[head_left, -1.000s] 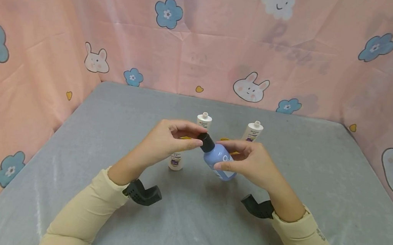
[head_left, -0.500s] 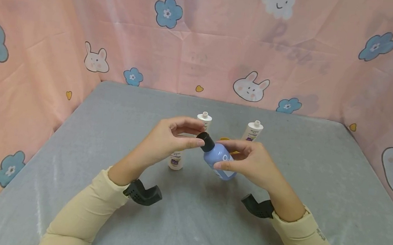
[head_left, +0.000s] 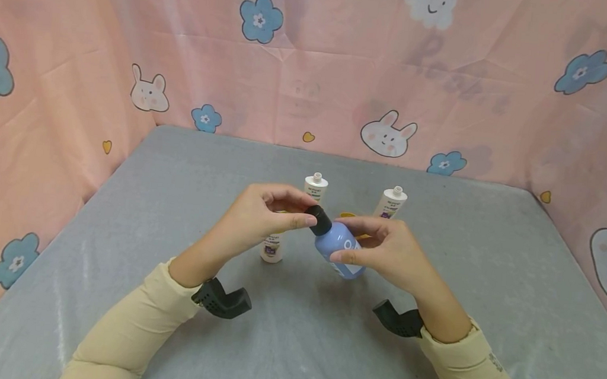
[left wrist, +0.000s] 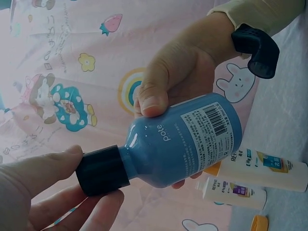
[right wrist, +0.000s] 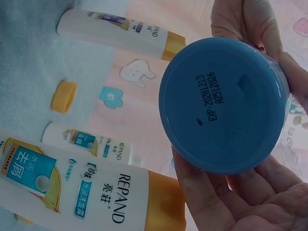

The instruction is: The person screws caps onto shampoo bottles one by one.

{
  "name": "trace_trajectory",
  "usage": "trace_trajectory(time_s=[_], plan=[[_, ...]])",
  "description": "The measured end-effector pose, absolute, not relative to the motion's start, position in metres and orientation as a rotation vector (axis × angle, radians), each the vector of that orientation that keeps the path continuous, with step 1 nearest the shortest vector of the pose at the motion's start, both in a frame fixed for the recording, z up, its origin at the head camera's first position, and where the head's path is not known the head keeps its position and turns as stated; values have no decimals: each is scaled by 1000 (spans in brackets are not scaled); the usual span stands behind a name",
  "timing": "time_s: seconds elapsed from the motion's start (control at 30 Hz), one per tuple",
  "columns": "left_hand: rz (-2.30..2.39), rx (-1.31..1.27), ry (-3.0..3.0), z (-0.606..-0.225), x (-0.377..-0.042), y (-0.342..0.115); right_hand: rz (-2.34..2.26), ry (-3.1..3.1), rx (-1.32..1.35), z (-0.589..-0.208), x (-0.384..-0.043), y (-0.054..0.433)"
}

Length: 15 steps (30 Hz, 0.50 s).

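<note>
A blue bottle [head_left: 339, 247] with a black cap [head_left: 319, 221] is held tilted above the table, cap end toward the left. My right hand [head_left: 392, 253] grips its body, thumb in front and fingers behind. With thumb and fingertips my left hand [head_left: 255, 221] pinches the cap, which sits on the bottle's neck. In the left wrist view a barcode label [left wrist: 211, 127] shows on the bottle's side. The right wrist view looks onto its round base [right wrist: 224, 106], printed with a date.
Behind the hands stand two white bottles with bare necks, one in the middle [head_left: 315, 188] and one to the right [head_left: 391, 203]. Another white bottle [head_left: 272, 250] is partly covered by my left hand. A loose gold cap [right wrist: 64, 96] lies on the grey tabletop [head_left: 203, 170].
The left fingertips lifted slightly off the black cap half a second ago and have come back down onto it. The right hand and the blue bottle have stayed in place.
</note>
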<state>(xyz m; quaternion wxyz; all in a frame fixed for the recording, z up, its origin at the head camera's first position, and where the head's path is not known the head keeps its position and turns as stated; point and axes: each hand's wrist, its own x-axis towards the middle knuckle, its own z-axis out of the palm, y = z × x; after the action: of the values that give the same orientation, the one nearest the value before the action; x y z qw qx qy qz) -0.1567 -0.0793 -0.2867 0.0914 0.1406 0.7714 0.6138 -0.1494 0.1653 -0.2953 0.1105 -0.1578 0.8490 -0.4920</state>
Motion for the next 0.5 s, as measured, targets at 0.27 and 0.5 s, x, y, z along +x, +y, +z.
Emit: trace_trajectory(time_s=[0.27, 0.5], plan=[[1809, 459, 2247, -287, -157, -81, -1447, 2489, -471, -296, -150, 167], [1809, 515, 2226, -286, -157, -81, -1435, 2498, -455, -296, -150, 167]])
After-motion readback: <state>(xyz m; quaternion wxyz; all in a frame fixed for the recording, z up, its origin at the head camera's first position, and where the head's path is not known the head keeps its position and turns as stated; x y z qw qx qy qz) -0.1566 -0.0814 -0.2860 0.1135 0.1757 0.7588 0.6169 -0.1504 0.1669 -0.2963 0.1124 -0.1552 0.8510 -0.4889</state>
